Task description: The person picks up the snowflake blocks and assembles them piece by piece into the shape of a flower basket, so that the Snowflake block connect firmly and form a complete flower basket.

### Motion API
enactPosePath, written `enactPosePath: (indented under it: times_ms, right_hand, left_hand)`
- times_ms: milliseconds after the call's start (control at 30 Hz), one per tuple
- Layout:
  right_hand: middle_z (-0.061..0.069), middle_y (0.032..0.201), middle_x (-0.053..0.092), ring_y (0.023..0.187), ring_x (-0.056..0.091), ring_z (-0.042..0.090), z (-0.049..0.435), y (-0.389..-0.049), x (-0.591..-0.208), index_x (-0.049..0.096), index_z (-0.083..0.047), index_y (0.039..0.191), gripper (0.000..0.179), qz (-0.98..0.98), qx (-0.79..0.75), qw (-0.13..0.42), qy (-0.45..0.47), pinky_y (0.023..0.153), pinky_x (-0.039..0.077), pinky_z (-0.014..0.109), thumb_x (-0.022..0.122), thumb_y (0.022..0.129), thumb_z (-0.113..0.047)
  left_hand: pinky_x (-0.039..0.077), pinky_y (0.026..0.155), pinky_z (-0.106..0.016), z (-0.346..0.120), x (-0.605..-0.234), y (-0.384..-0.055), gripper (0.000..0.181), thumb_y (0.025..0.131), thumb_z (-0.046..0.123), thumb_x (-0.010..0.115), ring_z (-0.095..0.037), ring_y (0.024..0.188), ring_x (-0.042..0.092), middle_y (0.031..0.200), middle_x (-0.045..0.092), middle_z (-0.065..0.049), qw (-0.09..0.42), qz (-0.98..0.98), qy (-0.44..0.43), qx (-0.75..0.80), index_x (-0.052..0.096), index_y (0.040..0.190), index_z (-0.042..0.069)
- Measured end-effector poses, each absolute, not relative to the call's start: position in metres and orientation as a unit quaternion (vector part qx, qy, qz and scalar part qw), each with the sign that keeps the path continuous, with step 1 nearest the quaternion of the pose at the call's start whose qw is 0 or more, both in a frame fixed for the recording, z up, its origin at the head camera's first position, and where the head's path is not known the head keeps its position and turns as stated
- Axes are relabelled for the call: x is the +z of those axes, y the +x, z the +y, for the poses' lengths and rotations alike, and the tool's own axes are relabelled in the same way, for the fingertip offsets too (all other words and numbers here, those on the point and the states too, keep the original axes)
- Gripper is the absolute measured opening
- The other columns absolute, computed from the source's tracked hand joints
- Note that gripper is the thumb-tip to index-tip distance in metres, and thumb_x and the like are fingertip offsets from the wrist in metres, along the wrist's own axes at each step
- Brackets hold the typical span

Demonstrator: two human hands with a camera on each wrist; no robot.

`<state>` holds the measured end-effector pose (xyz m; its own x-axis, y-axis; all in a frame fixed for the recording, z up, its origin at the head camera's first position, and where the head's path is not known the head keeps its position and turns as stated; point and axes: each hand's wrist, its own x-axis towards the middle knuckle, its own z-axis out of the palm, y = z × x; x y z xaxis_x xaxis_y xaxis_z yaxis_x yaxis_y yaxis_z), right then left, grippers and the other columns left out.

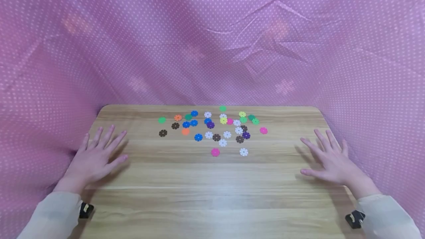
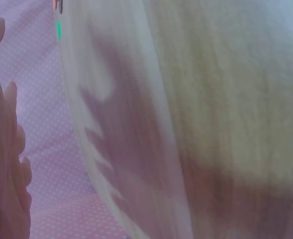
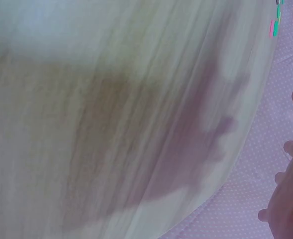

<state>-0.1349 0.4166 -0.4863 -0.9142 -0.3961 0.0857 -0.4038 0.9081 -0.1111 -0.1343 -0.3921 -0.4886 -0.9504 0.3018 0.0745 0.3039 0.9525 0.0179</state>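
From where I stand this looks like a ready pause, with no handling begun: the person's left hand (image 1: pixel 94 159) and right hand (image 1: pixel 333 163) are held out, fingers straight and spread, gripping nothing. The notched discs (image 1: pixel 223 142) lie scattered on the bench (image 1: pixel 212 194) between the two sets of fingers, well apart from both. A brown disc (image 1: pixel 163 133) and a green disc (image 1: pixel 162 120) lie nearest the left fingers; a pink disc (image 1: pixel 263 130) lies nearest the right ones. Lifting one would, I judge, call for reaching inward and pinching a thin rim. Some discs overlap, so I can't count them surely. Both wrist views crop the hands and show discs only as slivers. Shadows suggest the palms hover, though I can't rule out contact.
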Motion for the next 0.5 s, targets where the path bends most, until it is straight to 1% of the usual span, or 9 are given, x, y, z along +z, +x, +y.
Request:
enactPosePath:
  times_ms: [100, 167, 233, 400, 500]
  right_hand:
    - [0.023, 0.181, -0.002, 0.159, -0.001, 0.065, 0.415, -0.136, -0.484, 0.022, -0.032, 0.175, 0.115, -0.976, 0.067, 0.030, 0.206, 0.104, -0.004, 0.099, 0.083, 0.085, -0.068]
    - [0.025, 0.181, -0.001, 0.159, -0.001, 0.065, 0.413, -0.137, -0.482, 0.021, -0.033, 0.175, 0.115, -0.976, 0.068, 0.029, 0.207, 0.104, -0.004, 0.099, 0.083, 0.085, -0.068]
    - [0.026, 0.181, 0.001, 0.159, 0.001, 0.065, 0.410, -0.138, -0.480, 0.024, -0.032, 0.175, 0.114, -0.975, 0.071, 0.028, 0.207, 0.105, -0.002, 0.099, 0.083, 0.085, -0.068]
    - [0.028, 0.180, 0.006, 0.160, 0.004, 0.063, 0.388, -0.145, -0.476, 0.029, -0.027, 0.173, 0.107, -0.975, 0.119, 0.005, 0.185, 0.111, 0.003, 0.095, 0.081, 0.089, -0.066]
    - [0.030, 0.178, 0.010, 0.159, 0.009, 0.063, 0.368, -0.150, -0.475, 0.030, -0.025, 0.173, 0.105, -0.973, 0.167, -0.003, 0.162, 0.113, 0.008, 0.093, 0.082, 0.090, -0.064]
  left_hand:
    - [-0.025, 0.125, -0.061, -0.391, -0.487, -0.135, 0.088, 0.108, 0.065, 0.053, -0.052, 0.164, -0.006, 0.183, -0.005, -0.012, 0.037, -0.987, -0.153, -0.019, 0.009, 0.177, 0.032]
    - [-0.025, 0.124, -0.061, -0.389, -0.486, -0.135, 0.088, 0.108, 0.065, 0.053, -0.052, 0.164, -0.008, 0.183, -0.006, -0.011, 0.035, -0.988, -0.151, -0.021, 0.009, 0.177, 0.032]
    - [-0.023, 0.125, -0.064, -0.386, -0.484, -0.136, 0.088, 0.108, 0.067, 0.052, -0.051, 0.164, -0.009, 0.183, -0.006, -0.011, 0.032, -0.988, -0.149, -0.020, 0.010, 0.177, 0.032]
    - [-0.022, 0.124, -0.068, -0.367, -0.482, -0.141, 0.087, 0.109, 0.065, 0.051, -0.051, 0.164, -0.012, 0.182, -0.008, -0.014, 0.015, -0.988, -0.145, -0.048, 0.011, 0.177, 0.028]
    - [-0.026, 0.122, -0.066, -0.347, -0.482, -0.146, 0.088, 0.110, 0.065, 0.050, -0.051, 0.164, -0.013, 0.181, -0.009, -0.015, 0.001, -0.987, -0.140, -0.076, 0.007, 0.177, 0.028]
